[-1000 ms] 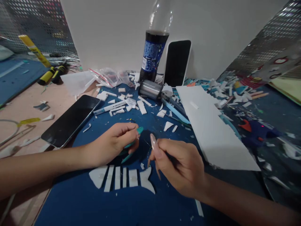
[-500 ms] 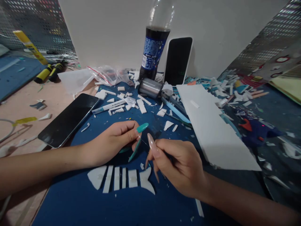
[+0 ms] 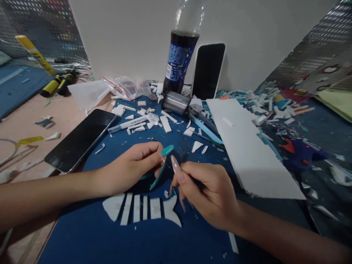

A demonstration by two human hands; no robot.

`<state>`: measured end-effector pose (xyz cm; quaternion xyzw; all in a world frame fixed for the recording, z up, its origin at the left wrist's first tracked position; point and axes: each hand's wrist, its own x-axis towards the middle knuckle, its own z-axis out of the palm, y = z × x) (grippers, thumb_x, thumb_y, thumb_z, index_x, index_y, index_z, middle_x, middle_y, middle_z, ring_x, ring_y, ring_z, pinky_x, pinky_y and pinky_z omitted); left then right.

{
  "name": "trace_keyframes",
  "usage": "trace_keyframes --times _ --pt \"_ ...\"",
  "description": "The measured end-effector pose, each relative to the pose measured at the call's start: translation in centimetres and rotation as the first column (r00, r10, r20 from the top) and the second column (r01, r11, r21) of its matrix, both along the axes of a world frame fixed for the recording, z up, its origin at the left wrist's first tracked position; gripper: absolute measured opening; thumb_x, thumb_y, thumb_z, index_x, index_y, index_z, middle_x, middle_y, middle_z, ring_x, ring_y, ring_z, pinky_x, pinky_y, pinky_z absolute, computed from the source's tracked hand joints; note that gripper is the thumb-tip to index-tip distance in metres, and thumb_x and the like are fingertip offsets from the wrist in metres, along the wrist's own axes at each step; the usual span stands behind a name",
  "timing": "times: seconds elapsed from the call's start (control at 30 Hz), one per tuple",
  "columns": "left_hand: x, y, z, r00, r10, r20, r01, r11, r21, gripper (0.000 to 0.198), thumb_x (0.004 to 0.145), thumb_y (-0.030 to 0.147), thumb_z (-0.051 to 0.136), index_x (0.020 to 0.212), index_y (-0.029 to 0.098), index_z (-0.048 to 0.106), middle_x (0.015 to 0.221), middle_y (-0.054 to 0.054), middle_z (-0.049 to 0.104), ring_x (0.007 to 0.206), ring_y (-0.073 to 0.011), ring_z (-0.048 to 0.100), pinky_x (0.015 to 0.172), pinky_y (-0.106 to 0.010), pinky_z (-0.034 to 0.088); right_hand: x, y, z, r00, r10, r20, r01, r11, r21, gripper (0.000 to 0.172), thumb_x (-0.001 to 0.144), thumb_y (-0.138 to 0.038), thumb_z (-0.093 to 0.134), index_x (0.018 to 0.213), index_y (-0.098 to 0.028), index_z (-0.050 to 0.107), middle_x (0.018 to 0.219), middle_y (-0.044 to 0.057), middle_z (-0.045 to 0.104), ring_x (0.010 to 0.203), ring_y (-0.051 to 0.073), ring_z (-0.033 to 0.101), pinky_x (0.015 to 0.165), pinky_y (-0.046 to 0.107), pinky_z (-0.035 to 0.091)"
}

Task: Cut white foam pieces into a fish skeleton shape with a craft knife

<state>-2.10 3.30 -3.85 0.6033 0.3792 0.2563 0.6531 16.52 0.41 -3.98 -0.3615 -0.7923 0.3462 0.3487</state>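
Between my two hands runs a thin clear thread (image 3: pixel 168 167), only faintly visible. My left hand (image 3: pixel 134 163), with long teal nails, pinches one part of it between thumb and forefinger. My right hand (image 3: pixel 210 187), with long pinkish nails, is closed in a pinch just to the right, on the thread's other part. Its inner fingers are partly hidden. Below the hands, white foam-like pieces lie in a row shaped like a fish: a rounded head (image 3: pixel 114 207), several strips (image 3: pixel 136 209) and a forked tail (image 3: pixel 172 211). A spool (image 3: pixel 176 102) lies on its side beyond my hands.
White and blue scraps (image 3: pixel 165 124) litter the blue mat (image 3: pixel 137 245). A phone (image 3: pixel 79 141) lies at left; another (image 3: pixel 208 71) leans against the white board (image 3: pixel 132 40) beside a dark-drink bottle (image 3: pixel 180 58). A white sheet (image 3: pixel 253 154) and a blue glue gun (image 3: pixel 299 154) are at right.
My right hand has shifted very slightly to the left, nearer my left fingers. The foam pieces and everything around them have stayed put.
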Motion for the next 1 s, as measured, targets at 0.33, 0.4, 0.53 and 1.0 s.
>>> trace_keyframes --times 0.33,0.4,0.53,1.0 --pt "-0.06 -0.06 -0.25 1.000 0.008 -0.018 -0.008 1.000 0.014 0.032 0.093 0.036 0.042 0.069 0.016 0.045 0.061 0.006 0.040 0.053 -0.0059 0.033 0.050 -0.019 0.029 -0.10 0.13 0.03 1.000 -0.011 -0.007 0.011 1.000 0.007 0.032 0.091 -0.016 0.043 0.062 -0.013 0.057 0.047 -0.002 0.054 0.041 0.004 0.051 0.041 0.013 0.036" --pt "-0.05 -0.07 -0.29 1.000 0.011 -0.019 -0.011 1.000 0.017 0.032 0.093 0.037 0.042 0.068 0.016 0.045 0.062 0.006 0.040 0.053 -0.0059 0.033 0.050 -0.019 0.028 -0.08 0.09 0.03 1.000 -0.007 -0.014 0.007 1.000 0.006 0.032 0.091 -0.016 0.044 0.062 -0.013 0.057 0.047 -0.002 0.054 0.040 0.004 0.050 0.041 0.014 0.036" --pt "-0.08 -0.09 -0.27 1.000 0.017 -0.018 -0.017 1.000 0.011 0.033 0.093 0.037 0.041 0.067 0.017 0.044 0.061 0.006 0.040 0.052 -0.0063 0.032 0.048 -0.019 0.028 -0.07 0.00 0.02 1.000 0.001 -0.012 -0.001 1.000 -0.011 0.032 0.092 -0.017 0.043 0.063 -0.014 0.057 0.046 -0.003 0.054 0.039 0.005 0.050 0.041 0.015 0.036" --pt "-0.06 -0.01 -0.14 0.999 0.013 -0.049 -0.011 0.999 0.036 0.033 0.093 0.038 0.040 0.068 0.017 0.044 0.062 0.005 0.040 0.053 -0.0069 0.033 0.050 -0.020 0.029 -0.05 0.10 -0.03 1.000 -0.005 0.004 0.005 1.000 -0.021 0.032 0.091 -0.017 0.043 0.062 -0.015 0.057 0.046 -0.002 0.054 0.039 0.005 0.049 0.039 0.015 0.036"
